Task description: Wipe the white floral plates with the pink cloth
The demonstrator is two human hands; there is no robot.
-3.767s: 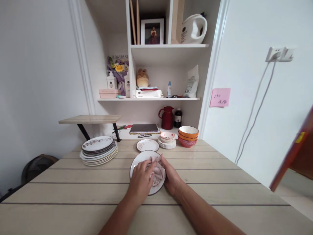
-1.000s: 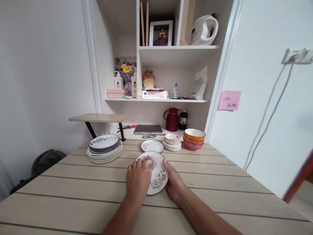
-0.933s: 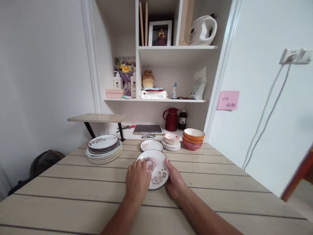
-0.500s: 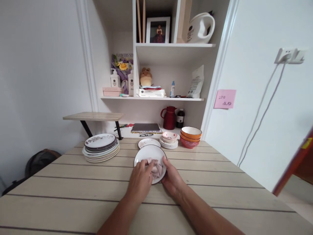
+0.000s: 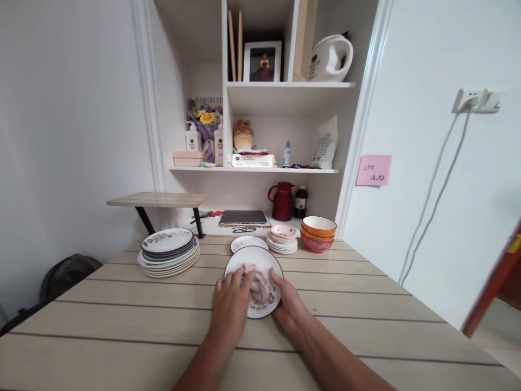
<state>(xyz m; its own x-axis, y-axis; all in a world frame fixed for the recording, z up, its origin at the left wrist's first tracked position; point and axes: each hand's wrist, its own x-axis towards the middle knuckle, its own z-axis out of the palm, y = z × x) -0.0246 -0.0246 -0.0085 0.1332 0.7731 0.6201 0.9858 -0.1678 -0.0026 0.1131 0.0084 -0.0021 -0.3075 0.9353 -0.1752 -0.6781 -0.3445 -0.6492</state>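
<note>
A white plate (image 5: 241,259) with a dark rim and a brown flower print is tilted toward me above the table. My right hand (image 5: 290,305) grips its right edge, thumb on the face and fingers underneath. A crumpled pale pink cloth (image 5: 257,286) lies against the plate's face. My left hand (image 5: 233,296) presses on the cloth with curled fingers, at the plate's left side. Just behind it, a smaller flowered plate (image 5: 240,243) lies flat on the table.
Stacked plates (image 5: 169,255) stand at the left near a small raised shelf (image 5: 158,199). Small plates topped with pink dishes (image 5: 284,239) and stacked orange and red bowls (image 5: 318,234) are at the back right. A red jug (image 5: 282,201) and a dark bottle (image 5: 300,202) stand behind.
The cloth and left hand have shifted slightly on the plate, baring more of the flower print at its lower right. The whole view has tilted up a little.
</note>
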